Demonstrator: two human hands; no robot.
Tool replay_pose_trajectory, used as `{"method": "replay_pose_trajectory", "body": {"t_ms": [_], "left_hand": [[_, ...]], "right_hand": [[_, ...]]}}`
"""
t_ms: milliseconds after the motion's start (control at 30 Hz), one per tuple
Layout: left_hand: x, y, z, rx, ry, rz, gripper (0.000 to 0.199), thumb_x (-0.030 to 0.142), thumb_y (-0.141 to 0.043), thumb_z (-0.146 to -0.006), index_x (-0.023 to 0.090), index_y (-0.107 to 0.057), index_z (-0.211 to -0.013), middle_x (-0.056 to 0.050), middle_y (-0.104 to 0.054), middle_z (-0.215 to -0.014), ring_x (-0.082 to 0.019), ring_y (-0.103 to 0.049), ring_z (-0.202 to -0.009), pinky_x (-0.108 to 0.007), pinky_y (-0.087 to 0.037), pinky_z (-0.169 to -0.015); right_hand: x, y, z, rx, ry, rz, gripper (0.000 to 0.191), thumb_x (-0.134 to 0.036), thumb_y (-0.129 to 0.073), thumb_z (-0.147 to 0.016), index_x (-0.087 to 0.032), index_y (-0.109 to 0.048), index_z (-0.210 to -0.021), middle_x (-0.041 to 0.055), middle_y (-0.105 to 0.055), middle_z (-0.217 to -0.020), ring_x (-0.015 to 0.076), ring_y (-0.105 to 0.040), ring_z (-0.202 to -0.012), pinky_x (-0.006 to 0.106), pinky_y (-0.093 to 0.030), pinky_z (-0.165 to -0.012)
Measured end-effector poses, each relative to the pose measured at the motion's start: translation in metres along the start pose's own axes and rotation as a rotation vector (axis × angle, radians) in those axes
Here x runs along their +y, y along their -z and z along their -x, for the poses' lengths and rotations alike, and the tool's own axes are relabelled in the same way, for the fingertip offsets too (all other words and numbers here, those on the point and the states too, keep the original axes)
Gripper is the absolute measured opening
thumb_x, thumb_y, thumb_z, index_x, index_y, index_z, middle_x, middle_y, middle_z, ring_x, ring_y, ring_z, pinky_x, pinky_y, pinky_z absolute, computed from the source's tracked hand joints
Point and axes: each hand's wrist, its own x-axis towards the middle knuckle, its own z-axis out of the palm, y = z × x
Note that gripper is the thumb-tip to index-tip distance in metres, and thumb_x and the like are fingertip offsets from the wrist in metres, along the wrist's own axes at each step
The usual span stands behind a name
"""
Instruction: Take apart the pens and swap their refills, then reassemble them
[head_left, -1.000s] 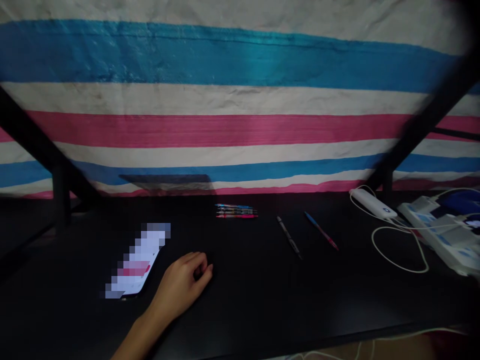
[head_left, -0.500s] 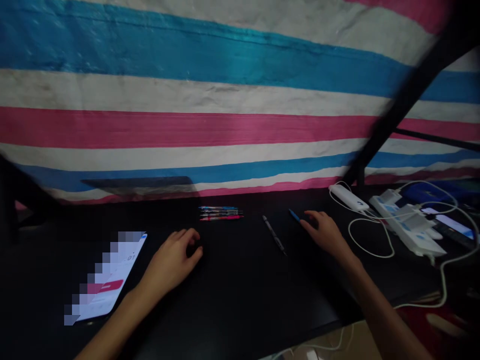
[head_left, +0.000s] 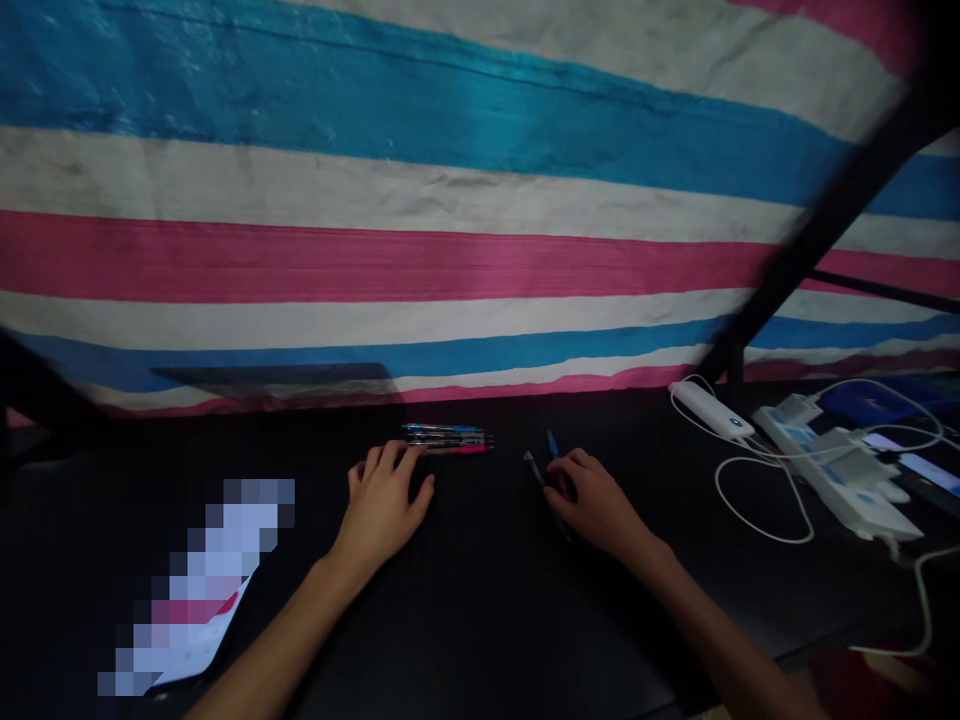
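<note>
Several pens (head_left: pixel 454 439) lie side by side in a row on the black table, with blue, clear-dark and pink-red ones among them. My left hand (head_left: pixel 386 495) rests at the left end of that row, palm down. Its fingers are apart and hold nothing; the index fingertip is at or very near the red pen. My right hand (head_left: pixel 592 497) is curled round a blue pen (head_left: pixel 553 443), whose end sticks out beyond the fingers. Beside it lies a dark grey pen (head_left: pixel 531 461), partly hidden by the thumb and fingertips; whether they touch it I cannot tell.
A tablet or phone with a lit screen (head_left: pixel 199 640) lies at the left. On the right are a white power strip (head_left: pixel 832 470), a white corded device (head_left: pixel 709 410), looping cables and a lit phone (head_left: pixel 926 470). A striped sheet (head_left: pixel 450 265) hangs behind the table.
My right hand has moved left with the blue pen, up to the grey pen. My left hand has moved forward and right to the row of pens. The view has shifted slightly.
</note>
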Motion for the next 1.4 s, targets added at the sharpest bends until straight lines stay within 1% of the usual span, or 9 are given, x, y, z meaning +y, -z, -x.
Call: {"method": "replay_pose_trajectory", "body": {"t_ms": [200, 333, 633, 800, 900, 1133, 1267, 1333, 1400], "left_hand": [[-0.001, 0.000, 0.000, -0.001, -0.018, 0.025, 0.032, 0.030, -0.044, -0.087, 0.023, -0.054, -0.117, -0.011, -0.052, -0.121, -0.031, -0.046, -0.112, -0.050, -0.036, -0.088], [-0.001, -0.001, -0.001, -0.003, -0.009, 0.045, 0.035, 0.027, -0.044, -0.086, 0.023, -0.051, -0.121, -0.012, -0.051, -0.126, -0.031, -0.044, -0.115, -0.051, -0.032, -0.092], [-0.003, -0.001, 0.001, -0.039, 0.004, 0.042, 0.026, 0.030, -0.041, -0.088, 0.022, -0.057, -0.107, -0.009, -0.056, -0.106, -0.028, -0.049, -0.100, -0.047, -0.035, -0.084], [-0.003, 0.002, 0.001, -0.056, 0.021, 0.080, 0.021, 0.028, -0.041, -0.088, 0.023, -0.057, -0.101, -0.007, -0.058, -0.103, -0.027, -0.049, -0.097, -0.045, -0.034, -0.083], [-0.003, 0.002, 0.001, -0.064, 0.024, 0.092, 0.020, 0.027, -0.041, -0.088, 0.023, -0.057, -0.099, -0.007, -0.059, -0.103, -0.026, -0.050, -0.097, -0.044, -0.034, -0.083], [-0.005, 0.001, 0.002, -0.048, 0.010, 0.113, 0.020, 0.024, -0.040, -0.089, 0.022, -0.058, -0.098, -0.007, -0.061, -0.100, -0.025, -0.050, -0.095, -0.043, -0.033, -0.083], [-0.008, -0.003, 0.003, -0.034, 0.023, 0.139, 0.023, 0.022, -0.042, -0.089, 0.022, -0.058, -0.105, -0.007, -0.060, -0.101, -0.025, -0.050, -0.097, -0.042, -0.034, -0.081], [-0.010, -0.005, 0.003, -0.031, 0.019, 0.153, 0.024, 0.022, -0.042, -0.089, 0.023, -0.059, -0.106, -0.007, -0.060, -0.101, -0.025, -0.050, -0.097, -0.041, -0.034, -0.080], [-0.011, -0.007, 0.003, -0.028, 0.012, 0.165, 0.024, 0.021, -0.042, -0.089, 0.023, -0.060, -0.105, -0.006, -0.059, -0.100, -0.025, -0.050, -0.097, -0.041, -0.034, -0.080]], "right_hand": [[0.007, 0.007, 0.012, -0.008, 0.056, 0.056, 0.019, -0.037, -0.056, -0.085, -0.022, -0.063, -0.093, 0.0065, -0.058, -0.092, 0.0223, -0.056, -0.084, 0.036, -0.044, -0.077], [0.004, 0.002, 0.017, 0.021, 0.023, 0.125, 0.015, -0.030, -0.050, -0.087, -0.021, -0.061, -0.088, 0.0070, -0.058, -0.087, 0.0232, -0.055, -0.083, 0.036, -0.045, -0.073], [-0.003, -0.001, 0.019, 0.000, 0.049, 0.146, 0.017, -0.032, -0.048, -0.089, -0.021, -0.061, -0.092, 0.0074, -0.058, -0.092, 0.0238, -0.055, -0.087, 0.036, -0.046, -0.075], [-0.003, -0.003, 0.020, 0.040, 0.057, 0.083, 0.018, -0.035, -0.052, -0.087, -0.021, -0.062, -0.089, 0.0081, -0.059, -0.093, 0.0238, -0.056, -0.086, 0.036, -0.047, -0.075], [0.001, 0.000, 0.017, 0.021, 0.042, -0.027, 0.013, -0.024, -0.050, -0.086, -0.021, -0.063, -0.088, 0.0063, -0.059, -0.092, 0.0197, -0.058, -0.080, 0.032, -0.047, -0.072], [0.045, 0.016, 0.009, 0.025, -0.019, 0.008, 0.054, -0.004, -0.045, -0.072, -0.018, -0.052, -0.124, 0.0058, -0.061, -0.089, 0.0187, -0.058, -0.079, 0.030, -0.046, -0.072], [0.077, 0.032, -0.001, 0.016, -0.009, 0.298, 0.029, -0.005, -0.047, -0.074, -0.022, -0.071, -0.078, 0.0067, -0.064, -0.087, 0.0258, -0.054, -0.091, 0.049, -0.036, -0.087], [0.083, 0.036, -0.005, 0.055, 0.046, 0.342, 0.029, -0.005, -0.050, -0.075, -0.024, -0.071, -0.072, 0.0067, -0.064, -0.098, 0.0294, -0.050, -0.102, 0.056, -0.030, -0.089], [0.081, 0.034, -0.007, 0.051, 0.161, 0.302, 0.030, -0.004, -0.051, -0.075, -0.026, -0.072, -0.073, 0.0068, -0.060, -0.112, 0.0310, -0.045, -0.111, 0.053, -0.033, -0.088]]}}
